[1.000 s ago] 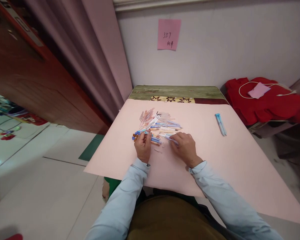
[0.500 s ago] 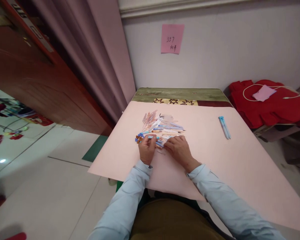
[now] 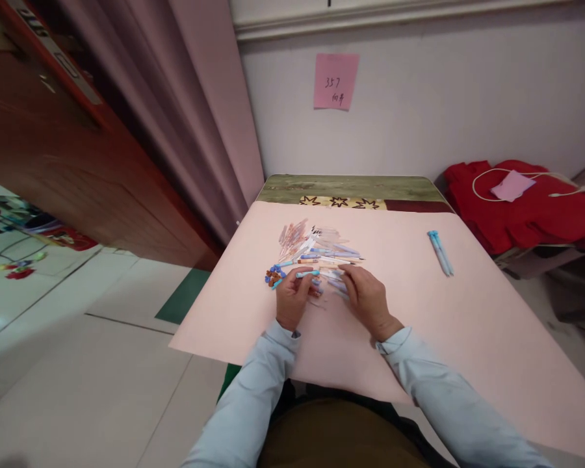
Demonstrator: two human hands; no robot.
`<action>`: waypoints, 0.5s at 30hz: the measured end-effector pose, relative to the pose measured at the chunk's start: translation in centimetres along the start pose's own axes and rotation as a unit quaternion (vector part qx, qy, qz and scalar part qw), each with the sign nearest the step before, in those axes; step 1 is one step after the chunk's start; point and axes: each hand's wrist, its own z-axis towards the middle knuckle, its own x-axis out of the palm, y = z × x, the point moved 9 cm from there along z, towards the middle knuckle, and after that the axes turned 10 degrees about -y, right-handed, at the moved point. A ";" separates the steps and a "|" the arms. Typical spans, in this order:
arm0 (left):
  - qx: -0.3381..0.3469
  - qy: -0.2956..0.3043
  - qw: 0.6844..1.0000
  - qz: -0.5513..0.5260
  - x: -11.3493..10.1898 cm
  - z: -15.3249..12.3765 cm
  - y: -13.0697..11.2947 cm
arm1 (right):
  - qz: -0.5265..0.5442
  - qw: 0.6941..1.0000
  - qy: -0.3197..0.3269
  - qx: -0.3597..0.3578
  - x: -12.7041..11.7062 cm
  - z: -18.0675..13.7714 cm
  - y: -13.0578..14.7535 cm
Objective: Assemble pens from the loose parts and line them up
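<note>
A heap of pen parts (image 3: 316, 250), with blue, orange and clear barrels and small caps, lies on a pink sheet (image 3: 419, 305) covering the table. My left hand (image 3: 292, 300) is closed in a pinch on a light-blue pen barrel (image 3: 306, 274) at the near edge of the heap. My right hand (image 3: 368, 300) rests beside it, fingers curled on a pale pen piece (image 3: 337, 285); what exactly it grips is partly hidden. Small blue and brown caps (image 3: 273, 276) sit just left of my left hand.
Two light-blue pens (image 3: 441, 252) lie side by side at the right of the sheet. A pink note (image 3: 336, 81) hangs on the wall. Red cloth (image 3: 521, 205) with a white cable lies on a seat at the right. A curtain (image 3: 185, 110) and wooden door (image 3: 53, 149) stand left.
Both hands have drawn slightly toward me from the heap. The left hand now holds the light-blue barrel lifted at its fingertips; the right hand shifted a little to the right.
</note>
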 end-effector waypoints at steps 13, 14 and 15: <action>-0.148 0.061 0.976 -0.148 1.6 -0.2 1.7 | 0.385 0.828 -0.052 0.404 2.2 -0.8 -1.2; -0.147 0.065 0.975 -0.150 1.7 -0.3 1.6 | 0.390 0.824 -0.058 0.407 2.3 -0.6 -1.0; -0.147 0.073 0.975 -0.152 1.8 -0.4 1.4 | 0.392 0.821 -0.064 0.410 2.4 -0.4 -0.9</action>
